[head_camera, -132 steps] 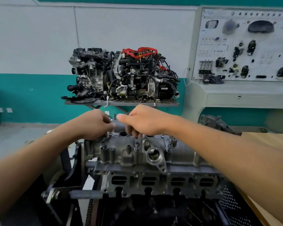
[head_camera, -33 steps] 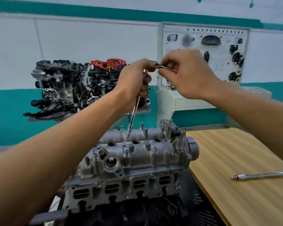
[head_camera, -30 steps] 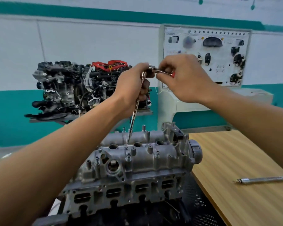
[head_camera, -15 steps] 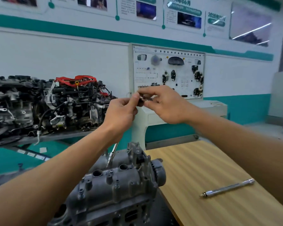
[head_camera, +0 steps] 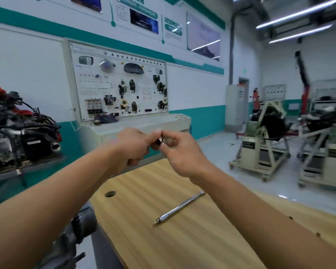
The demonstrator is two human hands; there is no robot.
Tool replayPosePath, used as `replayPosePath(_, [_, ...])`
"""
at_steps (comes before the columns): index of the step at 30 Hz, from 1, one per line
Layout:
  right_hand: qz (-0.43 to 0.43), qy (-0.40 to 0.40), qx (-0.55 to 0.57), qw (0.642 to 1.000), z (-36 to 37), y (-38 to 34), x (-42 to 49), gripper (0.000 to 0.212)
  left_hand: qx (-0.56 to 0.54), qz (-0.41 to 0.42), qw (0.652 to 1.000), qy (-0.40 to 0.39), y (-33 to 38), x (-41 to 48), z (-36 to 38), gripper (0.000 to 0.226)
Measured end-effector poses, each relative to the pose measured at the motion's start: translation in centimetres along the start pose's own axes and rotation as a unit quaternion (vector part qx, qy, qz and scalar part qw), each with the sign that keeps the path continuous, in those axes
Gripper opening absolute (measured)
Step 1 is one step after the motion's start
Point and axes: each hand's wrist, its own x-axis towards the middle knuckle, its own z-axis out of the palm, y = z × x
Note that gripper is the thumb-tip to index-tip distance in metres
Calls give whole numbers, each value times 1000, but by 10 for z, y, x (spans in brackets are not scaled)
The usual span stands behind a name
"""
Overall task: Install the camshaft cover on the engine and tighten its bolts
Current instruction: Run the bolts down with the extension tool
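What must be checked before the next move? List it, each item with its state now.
1. Grip on the tool piece: ok, left hand and right hand both pinch it.
2. Tool piece assembled: cannot tell, fingers hide it.
3. Engine in sight: not ok, only an end shows at lower left.
4. Cover bolts seated: cannot tell, out of view.
5. Metal bar: ok, lying free on the table.
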Motion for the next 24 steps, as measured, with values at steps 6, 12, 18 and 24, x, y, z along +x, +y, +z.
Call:
replayPosePath(6, [97, 9, -81, 992, -41, 67, -63, 32, 20, -34, 996, -83, -41, 5, 92, 48])
replayPosePath(12, [235, -127, -243, 933, -41, 143, -125, 34, -10, -110, 993, -30, -108, -4, 157, 64])
replayPosePath(18, [245, -185, -350, 885, -20, 186, -164, 39, -128, -142, 982, 5, -106, 3, 161, 46])
replayPosePath(24, [183, -211, -489, 827, -7, 183, -152, 30, -211, -151, 965, 28, -72, -8, 121, 36])
